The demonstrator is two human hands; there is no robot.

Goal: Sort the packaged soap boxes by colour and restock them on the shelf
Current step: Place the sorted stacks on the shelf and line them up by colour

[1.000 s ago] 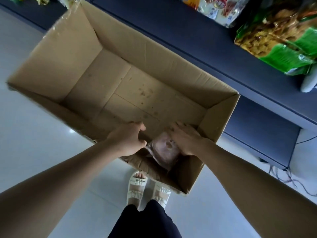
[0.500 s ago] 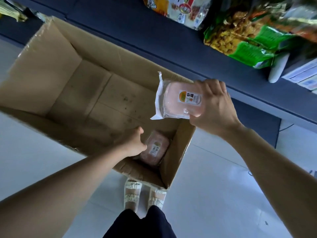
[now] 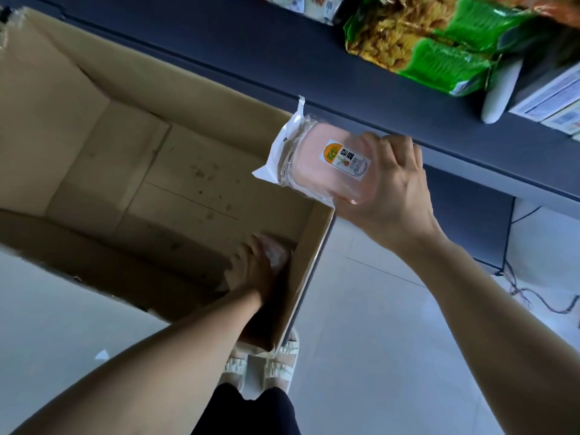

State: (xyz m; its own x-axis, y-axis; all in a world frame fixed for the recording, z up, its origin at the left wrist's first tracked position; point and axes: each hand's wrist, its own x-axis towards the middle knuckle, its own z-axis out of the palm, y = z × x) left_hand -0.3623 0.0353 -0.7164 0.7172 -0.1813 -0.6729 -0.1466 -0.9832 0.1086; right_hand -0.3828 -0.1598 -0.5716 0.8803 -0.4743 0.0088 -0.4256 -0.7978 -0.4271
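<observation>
My right hand (image 3: 389,196) grips a pink soap pack (image 3: 314,164) in clear wrap with a white and orange label, held in the air above the right end of the cardboard box (image 3: 94,133), just below the dark shelf edge (image 3: 345,98). My left hand (image 3: 251,271) reaches down into the box's near right corner and lies over a second pink soap pack (image 3: 277,254), which is mostly hidden beneath the fingers.
The dark shelf carries green and yellow snack bags (image 3: 433,48) and white boxes (image 3: 552,98) at the upper right. The box stands on a pale tiled floor (image 3: 361,340). Cables (image 3: 533,296) lie on the floor at right. My sandalled feet (image 3: 260,362) stand by the box.
My right hand lifted one pink pack out of the box and up toward the shelf edge. My left hand moved deeper into the corner, onto the second pack.
</observation>
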